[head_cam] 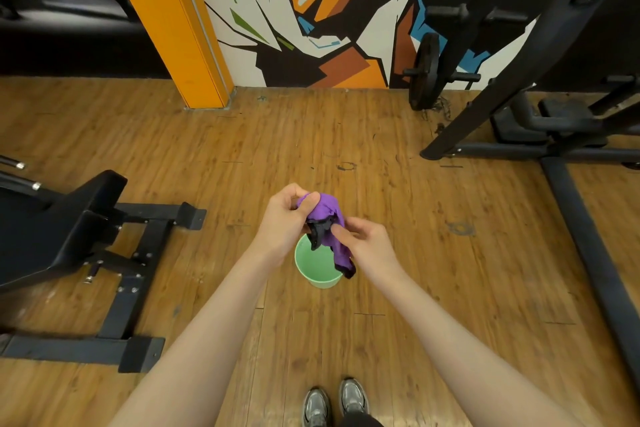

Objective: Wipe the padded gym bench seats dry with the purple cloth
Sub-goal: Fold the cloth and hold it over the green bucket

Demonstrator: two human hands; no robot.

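Cloth (327, 218) hangs lengthwise between my gripping left hand (287, 218) and pinching right hand (363, 243); bench (52, 225) lies leftward.

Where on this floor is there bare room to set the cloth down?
Bare wooden floor lies between the green plastic bucket and the black rack base, and ahead toward the orange pillar. It is crowded left, by the black bench frame.

both hands, left hand (285, 215) and right hand (363, 241), grip the purple cloth (329, 215) bunched above a green bucket (320, 279).
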